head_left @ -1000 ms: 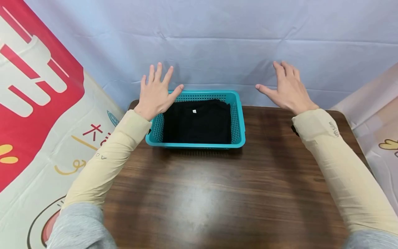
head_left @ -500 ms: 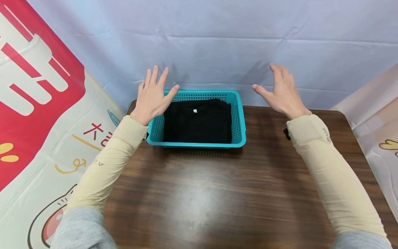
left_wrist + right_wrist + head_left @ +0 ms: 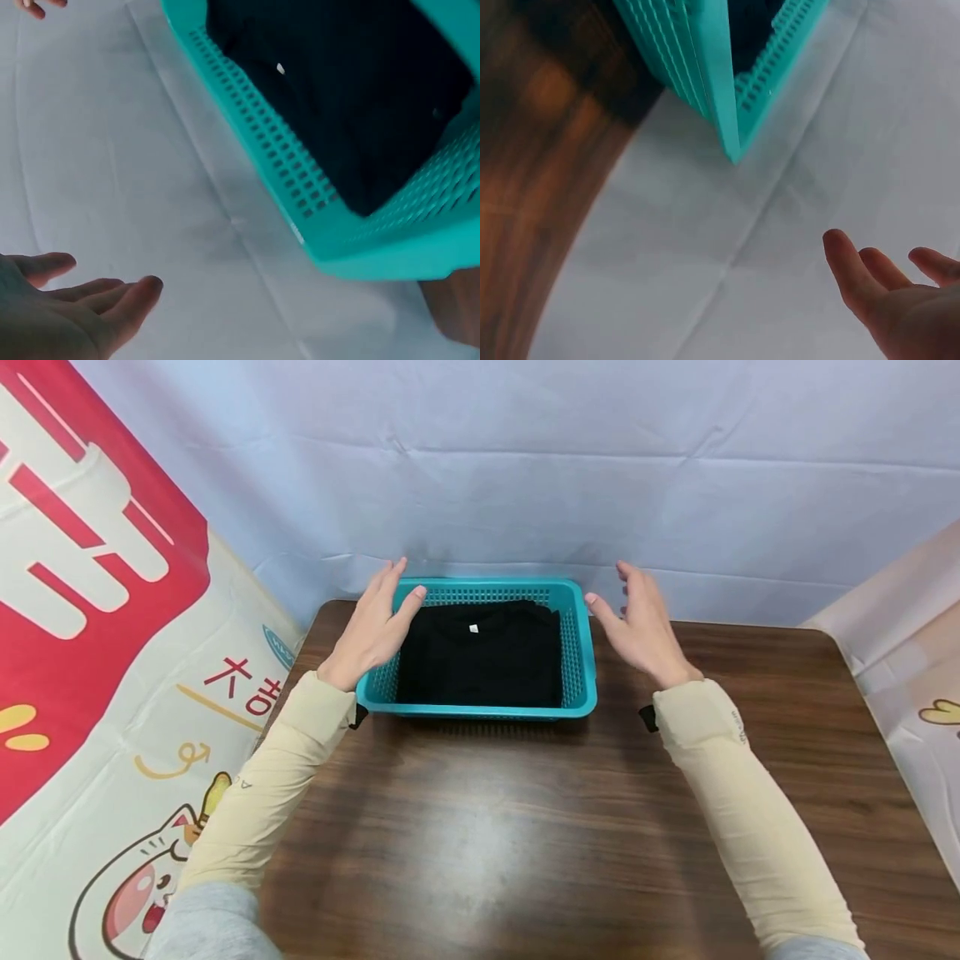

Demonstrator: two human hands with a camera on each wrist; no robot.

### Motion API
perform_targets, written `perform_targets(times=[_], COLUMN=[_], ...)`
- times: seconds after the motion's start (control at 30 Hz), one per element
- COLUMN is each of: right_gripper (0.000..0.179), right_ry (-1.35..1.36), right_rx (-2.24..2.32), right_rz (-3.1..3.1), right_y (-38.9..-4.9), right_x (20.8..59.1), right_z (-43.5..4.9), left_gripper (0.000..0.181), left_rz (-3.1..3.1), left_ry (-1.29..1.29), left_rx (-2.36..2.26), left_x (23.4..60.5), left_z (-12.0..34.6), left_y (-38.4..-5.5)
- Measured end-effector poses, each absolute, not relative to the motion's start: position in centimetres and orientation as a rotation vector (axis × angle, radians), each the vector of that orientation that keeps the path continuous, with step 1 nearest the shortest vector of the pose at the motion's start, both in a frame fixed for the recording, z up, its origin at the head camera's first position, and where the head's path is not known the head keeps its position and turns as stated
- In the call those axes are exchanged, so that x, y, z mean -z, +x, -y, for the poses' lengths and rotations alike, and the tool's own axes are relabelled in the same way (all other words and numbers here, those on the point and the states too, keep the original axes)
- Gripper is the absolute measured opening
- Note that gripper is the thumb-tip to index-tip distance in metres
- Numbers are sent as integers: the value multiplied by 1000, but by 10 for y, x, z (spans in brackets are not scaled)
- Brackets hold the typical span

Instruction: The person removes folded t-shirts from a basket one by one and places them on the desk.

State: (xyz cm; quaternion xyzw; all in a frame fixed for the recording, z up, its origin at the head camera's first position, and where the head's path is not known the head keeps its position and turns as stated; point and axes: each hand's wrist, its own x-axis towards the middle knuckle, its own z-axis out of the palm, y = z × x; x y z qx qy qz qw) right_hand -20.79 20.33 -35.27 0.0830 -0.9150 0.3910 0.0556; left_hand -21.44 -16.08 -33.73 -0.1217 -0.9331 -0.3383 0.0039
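Note:
A teal plastic basket [image 3: 480, 712] with perforated walls stands near the table's back edge. Inside it lies a folded black garment [image 3: 480, 664] with a small white tag [image 3: 473, 628] near its far side. My left hand [image 3: 372, 635] hovers at the basket's left end, thumb spread from the fingers, holding nothing. Off the basket's right end my right hand [image 3: 641, 627] is held in the air, fingers loosely bent and grasping nothing. Both wrist views show a gap between each hand and the basket.
The basket rests on a dark brown wooden table [image 3: 480, 827]. Behind it hangs a pale bluish-white cloth [image 3: 510, 485]. A printed red and white cloth [image 3: 112, 693] hangs on the left, another pale cloth [image 3: 922, 635] on the right.
Both hands have come lower and closer to the basket. The right hand moved left toward the basket's right end, and the left hand's fingers drew closer together. The basket and garment stayed put.

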Motion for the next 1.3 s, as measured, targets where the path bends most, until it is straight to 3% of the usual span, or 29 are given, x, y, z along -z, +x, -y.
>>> perform_targets(times=[0.5,1.3], right_gripper=[78,77], right_ry=[218,187], right_rx=[-1437,-1294], right_rz=[2844,3003], right_y=[-192,-193], right_x=[409,438], right_z=[-166,-129], left_gripper=[64,73], left_rz=[2966,3135], left_ry=[-347,-3], left_rx=[1200,1201], left_x=[393,438], left_z=[158,150], left_y=[-203,-213])
